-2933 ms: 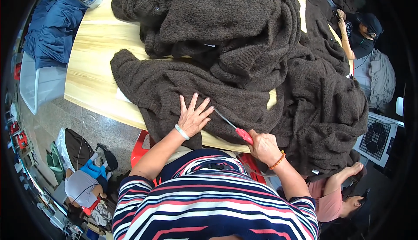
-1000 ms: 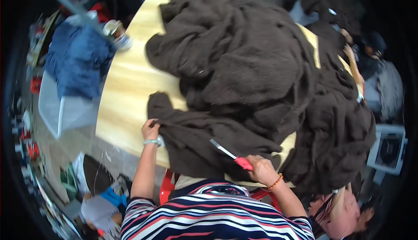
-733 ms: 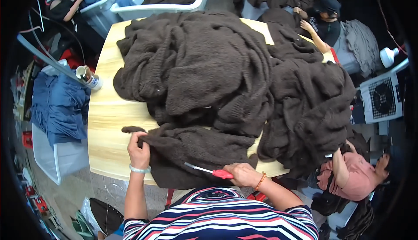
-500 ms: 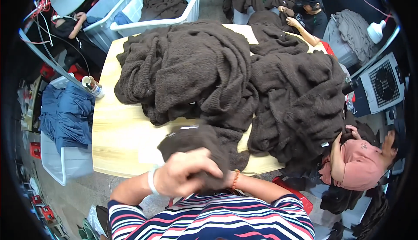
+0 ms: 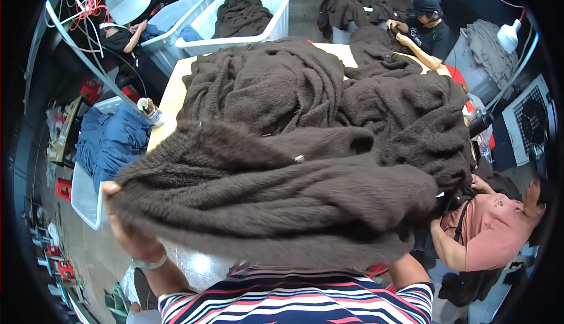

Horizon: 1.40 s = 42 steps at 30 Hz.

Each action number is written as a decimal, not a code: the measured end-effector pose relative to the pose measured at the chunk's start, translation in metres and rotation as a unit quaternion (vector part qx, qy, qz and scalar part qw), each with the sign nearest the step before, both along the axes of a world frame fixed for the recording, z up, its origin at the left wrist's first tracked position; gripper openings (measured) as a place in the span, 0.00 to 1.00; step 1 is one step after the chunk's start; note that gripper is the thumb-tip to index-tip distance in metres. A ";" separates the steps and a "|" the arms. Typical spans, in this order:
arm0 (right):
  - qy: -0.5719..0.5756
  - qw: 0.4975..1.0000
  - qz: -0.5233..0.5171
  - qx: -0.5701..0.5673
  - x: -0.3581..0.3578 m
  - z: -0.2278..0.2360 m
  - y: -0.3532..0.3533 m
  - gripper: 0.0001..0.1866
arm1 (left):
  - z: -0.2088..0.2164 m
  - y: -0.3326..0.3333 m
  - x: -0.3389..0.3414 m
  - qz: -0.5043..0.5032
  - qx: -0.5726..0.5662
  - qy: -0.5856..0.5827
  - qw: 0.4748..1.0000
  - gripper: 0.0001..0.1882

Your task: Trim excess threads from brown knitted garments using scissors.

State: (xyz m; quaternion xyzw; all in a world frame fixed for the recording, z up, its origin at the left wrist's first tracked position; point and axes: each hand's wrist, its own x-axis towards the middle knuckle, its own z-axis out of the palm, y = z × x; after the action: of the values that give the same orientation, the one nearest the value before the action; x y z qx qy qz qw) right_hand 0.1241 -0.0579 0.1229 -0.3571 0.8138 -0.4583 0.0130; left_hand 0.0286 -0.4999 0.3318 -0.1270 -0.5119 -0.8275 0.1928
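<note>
A dark brown fuzzy knit sweater point(image 5: 264, 206) is stretched out sideways in front of my chest, partly blurred by motion. A small white label shows near its middle, and a rolled, tube-like part opens at the upper right. My left hand point(image 5: 120, 215) grips its left end, with the fingers closed round the edge. My right forearm reaches up under the right end, where the cloth hides my right hand. Just beyond lies a big heap of the same brown knitwear point(image 5: 264, 83) on the pale wooden table point(image 5: 177, 83). A second brown pile point(image 5: 411, 118) lies to its right.
A white bin of blue cloth point(image 5: 114, 142) stands left of the table, near a small canister point(image 5: 150, 111) on its edge. White tubs point(image 5: 282, 15) stand behind. One person in pink point(image 5: 493, 230) works at the right, another in black point(image 5: 432, 36) at the far right.
The sweater was bunched up at my hands and is now spread wide. My left hand has moved out to the left, my right arm to the right. The view has shifted slightly.
</note>
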 end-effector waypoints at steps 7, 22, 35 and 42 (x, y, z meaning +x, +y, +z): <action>0.012 0.992 -0.054 0.111 0.006 -0.005 -0.082 0.21 | -0.249 -0.149 -0.052 0.068 -0.202 -0.352 0.911 0.15; -0.330 0.819 -0.459 0.096 -0.056 0.042 -0.092 0.22 | -0.210 0.189 -0.197 -0.219 -0.638 0.361 0.644 0.45; -0.312 0.803 -0.506 0.038 -0.046 0.015 -0.012 0.20 | -0.108 0.175 -0.361 0.046 -0.540 0.222 0.811 0.02; -0.317 0.834 -0.450 0.021 -0.092 0.000 0.010 0.23 | -0.157 -0.012 -0.387 0.168 -0.678 0.115 0.707 0.05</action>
State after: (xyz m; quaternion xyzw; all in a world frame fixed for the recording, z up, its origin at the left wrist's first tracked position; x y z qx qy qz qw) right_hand 0.0320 -0.0482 0.1231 0.2141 0.8452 -0.4846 0.0700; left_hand -0.3587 -0.5123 0.1752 -0.2301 -0.9214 -0.1910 0.2481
